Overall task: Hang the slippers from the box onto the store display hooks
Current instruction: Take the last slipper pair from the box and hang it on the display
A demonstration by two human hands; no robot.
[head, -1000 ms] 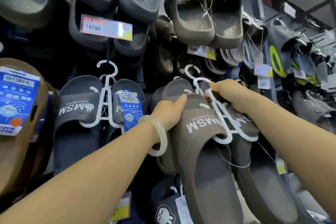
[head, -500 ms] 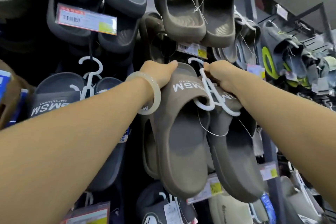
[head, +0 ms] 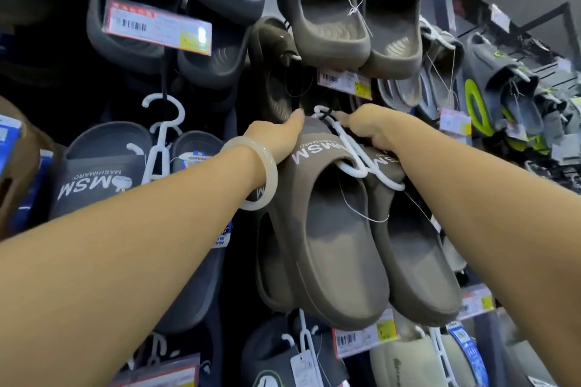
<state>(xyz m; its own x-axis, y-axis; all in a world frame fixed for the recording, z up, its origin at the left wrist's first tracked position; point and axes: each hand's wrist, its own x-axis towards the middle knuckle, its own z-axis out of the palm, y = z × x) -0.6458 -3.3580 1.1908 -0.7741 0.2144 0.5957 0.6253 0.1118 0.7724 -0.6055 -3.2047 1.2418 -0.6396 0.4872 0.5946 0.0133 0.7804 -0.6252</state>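
Note:
A pair of brown MSM slippers [head: 333, 248] hangs on a white plastic hanger [head: 352, 160] in the middle of the display wall. My right hand [head: 374, 130] grips the hanger's upper part, and the hanger's top loop [head: 320, 111] sits at a dark display hook [head: 328, 112]. My left hand [head: 276, 138], with a pale bangle on its wrist, holds the left slipper's toe end, thumb lying on top. The box is not in view.
Grey MSM slippers [head: 100, 173] on a white hanger [head: 162, 135] hang to the left. Brown slippers [head: 352, 12] and dark grey slippers [head: 176, 9] hang above, with price tags [head: 157, 25]. More pairs hang below [head: 298, 358] and to the right [head: 503, 88].
Both hands have lifted the brown pair up the wall and brought the hanger's loop to the hook. The view has tilted upward.

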